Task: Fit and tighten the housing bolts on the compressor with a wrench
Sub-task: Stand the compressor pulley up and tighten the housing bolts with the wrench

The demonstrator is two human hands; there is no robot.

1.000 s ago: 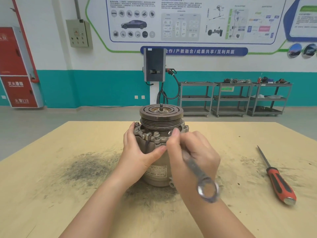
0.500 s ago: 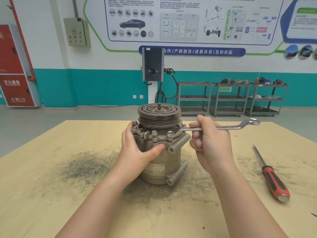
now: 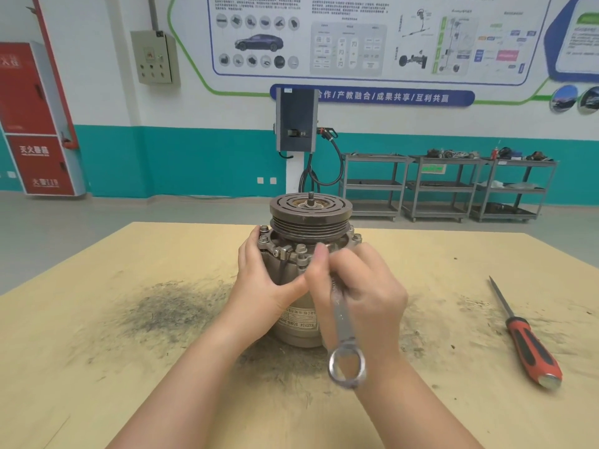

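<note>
**Compressor on bench, wrench in right hand**

Landmark: the compressor (image 3: 306, 254), upright near the middle of the wooden table (image 3: 97, 351), pulley plate on top with a threaded stub at its centre.

Behind the compressor, the far wall carries a large poster (image 3: 356, 37) with a car picture and diagrams; its small print is too fine to read. Below it a blue banner (image 3: 372, 97) reads "合作/产教融合/成果共享/互利共赢". Far left of the compressor stands a red cabinet (image 3: 35, 124) with white characters, blurred. A grey control box (image 3: 155, 58) hangs on the wall, behind and to the left. Directly behind the compressor is a dark charging unit (image 3: 296, 119) with a hanging cable. Behind and right: three grey metal carts (image 3: 447, 189), parts on their top shelves.

Around the compressor's base and to its left, the tabletop bears dark grime smudges (image 3: 168, 306).

Left hand (image 3: 262, 286) wraps the compressor's left side, fingers curled round the body, thumb across the front. Right hand (image 3: 359, 293), in front of the compressor, grips the wrench (image 3: 340, 322); its free ring end points toward the camera, its far end is hidden by the fingers at the flange. Housing bolts (image 3: 264, 229) stand on the flange under the pulley.

Right of the compressor, well apart, lies a screwdriver (image 3: 525, 338), red and black handle.

The label (image 3: 299, 320) on the compressor body is partly covered; "B320134" is readable.
</note>
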